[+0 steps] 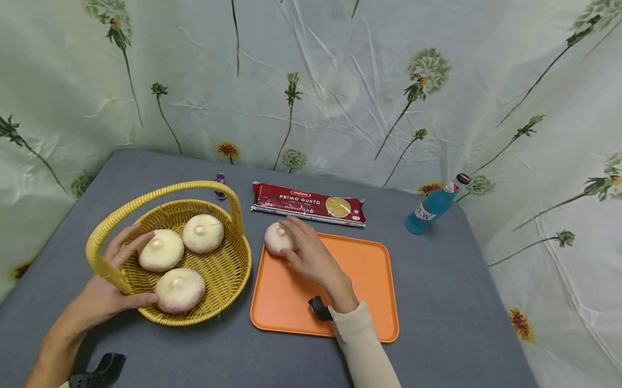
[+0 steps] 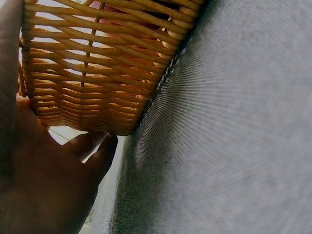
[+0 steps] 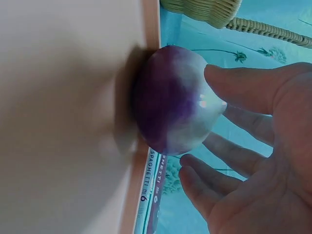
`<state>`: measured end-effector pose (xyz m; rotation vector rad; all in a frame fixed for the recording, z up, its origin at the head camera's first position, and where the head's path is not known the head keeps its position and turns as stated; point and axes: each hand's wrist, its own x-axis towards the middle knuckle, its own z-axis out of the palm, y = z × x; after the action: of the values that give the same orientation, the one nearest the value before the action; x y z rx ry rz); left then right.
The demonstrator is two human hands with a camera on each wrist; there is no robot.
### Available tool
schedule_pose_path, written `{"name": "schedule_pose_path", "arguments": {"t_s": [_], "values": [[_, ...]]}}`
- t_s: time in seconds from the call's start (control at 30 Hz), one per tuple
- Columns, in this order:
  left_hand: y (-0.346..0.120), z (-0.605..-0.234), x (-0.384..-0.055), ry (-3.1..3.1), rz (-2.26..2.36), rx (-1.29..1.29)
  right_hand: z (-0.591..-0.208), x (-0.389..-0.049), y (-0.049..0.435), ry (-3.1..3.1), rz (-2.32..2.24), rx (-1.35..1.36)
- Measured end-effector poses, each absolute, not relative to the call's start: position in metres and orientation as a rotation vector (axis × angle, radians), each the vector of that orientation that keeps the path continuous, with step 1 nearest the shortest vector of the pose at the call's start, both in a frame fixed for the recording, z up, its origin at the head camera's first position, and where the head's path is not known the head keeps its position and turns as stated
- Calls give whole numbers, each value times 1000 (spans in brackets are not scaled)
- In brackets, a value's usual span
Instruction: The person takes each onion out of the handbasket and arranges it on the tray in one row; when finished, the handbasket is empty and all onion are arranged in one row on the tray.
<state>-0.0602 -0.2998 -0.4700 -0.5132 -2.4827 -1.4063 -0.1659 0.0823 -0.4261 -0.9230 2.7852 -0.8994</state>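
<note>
One white-and-purple turnip (image 1: 276, 239), at the far left corner of an orange tray (image 1: 359, 294); whether its underside touches the tray is unclear. Right hand (image 1: 310, 255): just right of the turnip, thumb tip against it, fingers spread apart about its knobbed side — how firm the hold, cannot tell. Left hand (image 1: 106, 289): thumb and fingers spread wide against the left side of a yellow wicker basket (image 1: 226, 274), which stands on the grey worktop (image 1: 456, 333) left of the tray. Basket contents: three turnips (image 1: 180, 291), knobs up. Behind the tray, a red spaghetti pack (image 1: 307, 204); right of the pack, one blue bottle (image 1: 430, 211), upright. Right wrist view only: the turnip's deep purple lower half, its pale top alone being plain from the head. Left wrist view only: the basket's outer weave down to its base, with two fingertips beside it. Head view only — the bottle and all three basketed turnips in full.
</note>
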Motion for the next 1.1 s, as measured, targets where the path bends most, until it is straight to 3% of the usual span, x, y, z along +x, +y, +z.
{"name": "schedule_pose_path", "arguments": {"t_s": [1.1], "values": [[-301,-472,-62,-2454,-1350,-539,-390,-136,64,2641,-1167,-1230]]}}
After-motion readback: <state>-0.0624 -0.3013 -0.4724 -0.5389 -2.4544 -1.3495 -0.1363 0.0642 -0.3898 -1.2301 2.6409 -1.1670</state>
